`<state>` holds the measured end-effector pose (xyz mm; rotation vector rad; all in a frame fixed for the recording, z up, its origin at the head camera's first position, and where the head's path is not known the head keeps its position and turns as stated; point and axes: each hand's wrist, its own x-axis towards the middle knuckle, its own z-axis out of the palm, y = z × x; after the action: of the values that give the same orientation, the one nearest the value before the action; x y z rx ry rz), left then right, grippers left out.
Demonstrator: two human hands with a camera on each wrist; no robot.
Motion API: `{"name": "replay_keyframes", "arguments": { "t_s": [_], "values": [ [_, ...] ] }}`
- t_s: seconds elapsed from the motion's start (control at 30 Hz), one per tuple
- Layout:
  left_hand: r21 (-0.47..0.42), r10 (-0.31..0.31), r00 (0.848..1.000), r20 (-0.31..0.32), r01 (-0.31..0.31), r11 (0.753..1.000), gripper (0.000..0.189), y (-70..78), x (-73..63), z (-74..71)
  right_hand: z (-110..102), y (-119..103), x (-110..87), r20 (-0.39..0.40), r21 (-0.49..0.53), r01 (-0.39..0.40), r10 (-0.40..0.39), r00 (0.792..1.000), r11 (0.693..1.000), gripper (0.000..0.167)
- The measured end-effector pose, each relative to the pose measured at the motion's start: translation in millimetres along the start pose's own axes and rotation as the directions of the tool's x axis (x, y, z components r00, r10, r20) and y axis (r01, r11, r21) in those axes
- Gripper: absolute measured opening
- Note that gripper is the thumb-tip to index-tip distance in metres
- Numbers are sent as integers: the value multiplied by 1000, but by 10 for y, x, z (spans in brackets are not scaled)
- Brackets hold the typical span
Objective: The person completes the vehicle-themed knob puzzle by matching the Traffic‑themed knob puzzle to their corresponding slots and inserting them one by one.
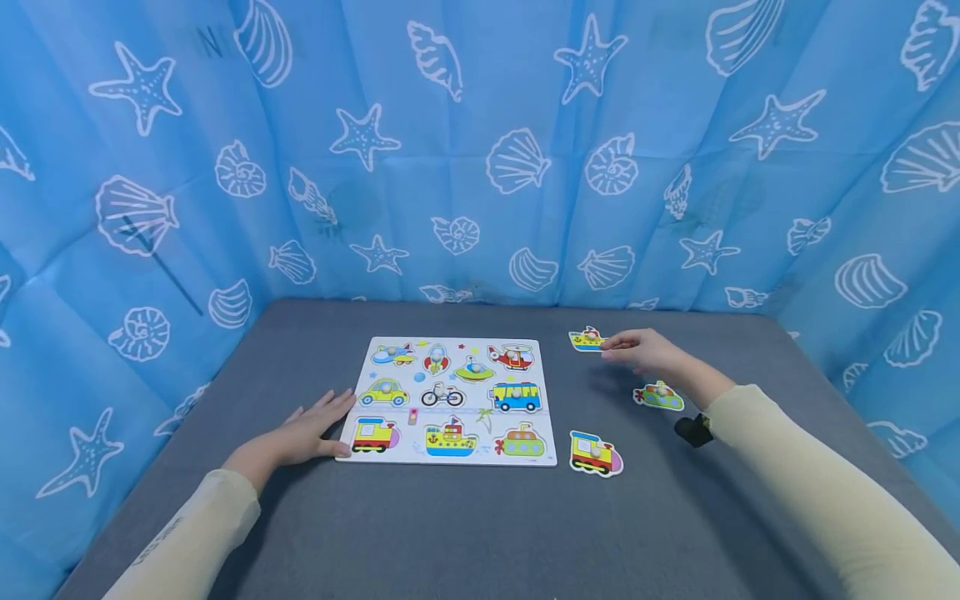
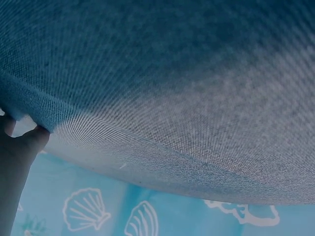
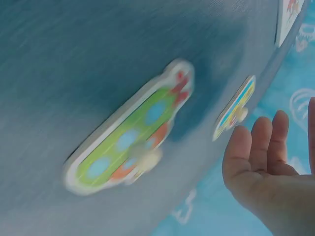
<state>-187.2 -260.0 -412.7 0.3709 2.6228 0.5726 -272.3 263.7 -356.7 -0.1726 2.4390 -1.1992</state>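
Note:
A white puzzle board (image 1: 465, 457) with vehicle pictures lies on the table. My left hand (image 1: 303, 433) rests at its left edge, fingers straight and thumb near the lower corner. To the board's right are three knobbed pieces: a ship piece (image 1: 581, 340) at the back, a submarine piece (image 1: 660, 397) and a train piece (image 1: 588, 457) at the front. Beside the ship piece hovers my right hand (image 1: 648, 352), fingertips close to its right end. In the right wrist view, that hand (image 3: 275, 172) holds nothing, and the submarine piece (image 3: 128, 137) lies nearer the camera.
A grey cloth covers the table (image 1: 450, 533). Behind it and along the sides hangs a blue curtain (image 1: 465, 108) with white shells and starfish. A small black object (image 1: 693, 430) sits at the right wrist. Knobs show on several pictures in the board's upper rows.

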Motion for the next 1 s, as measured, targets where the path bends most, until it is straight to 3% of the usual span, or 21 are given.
{"name": "replay_keyframes", "arguments": {
  "t_s": [0.3,0.6,0.9,1.0],
  "values": [
    [-1,8,1000,-2,-8,1000,101,-21,-15,-15,-106,170,-226,11,17,13,-13,1000,1000,49],
    [6,-4,1000,-12,4,1000,100,2,-14,-2,55,295,-352,46,127,50,-56,997,991,49],
    [-1,2,1000,-8,-2,1000,100,26,-21,-6,260,318,-431,134,132,105,-123,983,986,46],
    [-3,2,1000,-4,-2,1000,100,24,-18,0,307,337,-457,196,118,138,-159,968,983,45]
  ]
}}
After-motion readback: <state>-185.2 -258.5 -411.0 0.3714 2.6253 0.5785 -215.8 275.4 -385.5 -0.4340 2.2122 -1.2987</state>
